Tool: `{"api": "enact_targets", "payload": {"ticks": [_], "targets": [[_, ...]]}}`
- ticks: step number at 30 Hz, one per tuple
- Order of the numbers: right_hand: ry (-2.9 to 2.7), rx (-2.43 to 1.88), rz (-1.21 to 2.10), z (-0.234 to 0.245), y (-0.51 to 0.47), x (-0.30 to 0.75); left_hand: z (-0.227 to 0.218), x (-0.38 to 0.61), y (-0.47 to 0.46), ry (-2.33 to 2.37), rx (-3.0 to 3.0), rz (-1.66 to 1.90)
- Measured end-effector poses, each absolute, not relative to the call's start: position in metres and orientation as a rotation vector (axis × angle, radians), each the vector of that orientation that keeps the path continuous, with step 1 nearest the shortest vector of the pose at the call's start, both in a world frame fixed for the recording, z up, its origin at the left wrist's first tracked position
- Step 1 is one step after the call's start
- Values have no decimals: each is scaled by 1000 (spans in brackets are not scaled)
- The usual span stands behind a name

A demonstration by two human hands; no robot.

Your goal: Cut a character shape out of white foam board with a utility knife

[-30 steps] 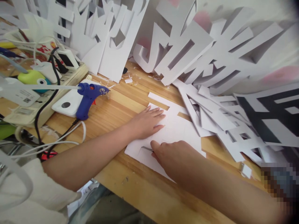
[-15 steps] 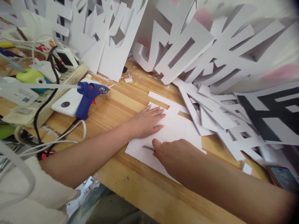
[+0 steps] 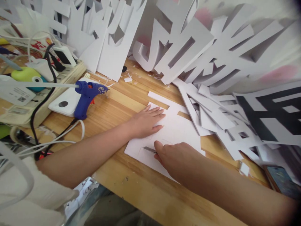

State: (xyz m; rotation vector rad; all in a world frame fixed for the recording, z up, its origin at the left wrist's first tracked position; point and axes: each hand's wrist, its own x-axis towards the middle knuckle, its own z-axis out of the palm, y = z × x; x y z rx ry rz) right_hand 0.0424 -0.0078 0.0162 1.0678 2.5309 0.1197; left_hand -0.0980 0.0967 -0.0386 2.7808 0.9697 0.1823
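Note:
A white foam board (image 3: 185,131) with cut-out slots and thin drawn lines lies flat on the wooden table. My left hand (image 3: 148,121) rests on its left part, palm down, fingers stretched out. In my right hand (image 3: 172,155) is a craft knife (image 3: 149,149), its thin blade pointing left and lying low over the board near the front edge. The fingers are closed round the handle, which my hand hides. Whether the blade tip is sunk into the board I cannot tell.
Left of my hands stand a blue glue gun (image 3: 86,95), a white device (image 3: 64,102), a power strip (image 3: 43,103) and cables. White cut letters (image 3: 183,47) lean at the back. Cut board pieces (image 3: 216,113), a black-and-white sheet (image 3: 270,116) and a phone (image 3: 279,180) lie right.
The view has shifted slightly, so everything sits a little further left. Both hands keep almost the same place on the board, and the knife is still held at the same drawn outline.

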Motion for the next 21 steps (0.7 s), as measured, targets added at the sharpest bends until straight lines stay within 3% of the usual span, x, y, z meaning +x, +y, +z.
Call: {"api": "enact_targets", "payload": {"ticks": [21], "targets": [[2548,1110,116,6,-15,55,-39,-97,98,967,2787,155]]}}
